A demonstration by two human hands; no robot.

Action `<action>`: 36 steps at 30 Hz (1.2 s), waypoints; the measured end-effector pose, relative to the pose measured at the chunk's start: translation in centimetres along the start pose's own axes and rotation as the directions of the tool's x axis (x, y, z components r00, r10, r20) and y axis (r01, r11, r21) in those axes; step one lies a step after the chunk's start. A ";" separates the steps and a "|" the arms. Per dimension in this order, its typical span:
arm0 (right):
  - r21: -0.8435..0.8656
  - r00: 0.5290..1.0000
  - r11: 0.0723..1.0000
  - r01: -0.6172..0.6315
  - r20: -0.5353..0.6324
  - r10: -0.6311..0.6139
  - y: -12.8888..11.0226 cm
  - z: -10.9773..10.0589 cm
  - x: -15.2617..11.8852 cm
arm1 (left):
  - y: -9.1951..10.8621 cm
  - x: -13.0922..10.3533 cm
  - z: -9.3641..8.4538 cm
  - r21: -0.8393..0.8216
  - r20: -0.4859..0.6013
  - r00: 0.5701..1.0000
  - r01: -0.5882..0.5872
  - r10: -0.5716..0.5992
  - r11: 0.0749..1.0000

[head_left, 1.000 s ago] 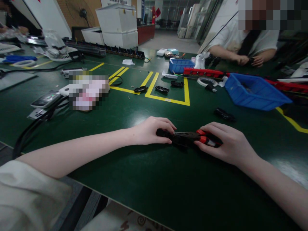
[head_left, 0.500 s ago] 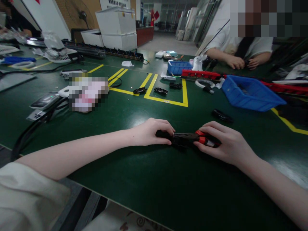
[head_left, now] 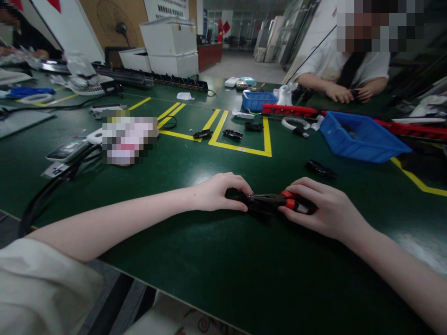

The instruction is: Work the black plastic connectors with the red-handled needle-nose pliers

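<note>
- Smooth, glossy dark-green counter (head_left: 195,279), spread beneath both hands.
- Blue, open-topped plastic bin (head_left: 366,146) with flared sides, beyond the right hand (head_left: 326,204).
- That hand: curled around slim-nosed metal pliers (head_left: 288,203) with red-and-black grips.
- Left hand (head_left: 220,191): thumb and fingers pinching a dark black elongated part (head_left: 235,194), between the hands, the pliers' tips against it.

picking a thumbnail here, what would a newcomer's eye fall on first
Probably the red-handled pliers in the right hand, low near the centre, their tips by a black part held in the left hand. Next, the larger blue bin towards the right of the green table, then the yellow tape outline beyond the hands, with two small black pieces inside it.
</note>
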State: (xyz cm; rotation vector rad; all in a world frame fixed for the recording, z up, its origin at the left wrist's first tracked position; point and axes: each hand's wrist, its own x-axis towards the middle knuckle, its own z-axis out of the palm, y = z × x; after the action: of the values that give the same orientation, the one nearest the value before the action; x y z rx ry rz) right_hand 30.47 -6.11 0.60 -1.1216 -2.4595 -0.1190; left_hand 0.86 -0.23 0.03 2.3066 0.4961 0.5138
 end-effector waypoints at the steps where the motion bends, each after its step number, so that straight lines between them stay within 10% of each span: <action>1: -0.001 1.000 1.000 0.004 -0.003 -0.004 0.0 0.0 0.0 | 0.0 0.0 0.0 0.000 0.002 1.000 0.002 -0.002 1.000; 22: -0.012 0.998 0.998 -0.058 -0.038 0.058 0.2 0.3 -0.3 | -0.1 -0.4 0.3 -0.067 -0.136 0.991 -0.018 0.009 0.998; 36: -0.030 0.992 0.992 -0.119 -0.046 0.117 0.2 0.5 -0.3 | 2.9 0.3 2.5 0.358 -0.163 0.969 0.235 -0.187 0.904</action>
State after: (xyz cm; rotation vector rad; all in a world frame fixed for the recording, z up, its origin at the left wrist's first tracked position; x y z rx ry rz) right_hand 30.60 -6.07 0.06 -1.2620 -2.3541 -0.1474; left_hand 2.94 -3.46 0.51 2.5472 0.9685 0.4910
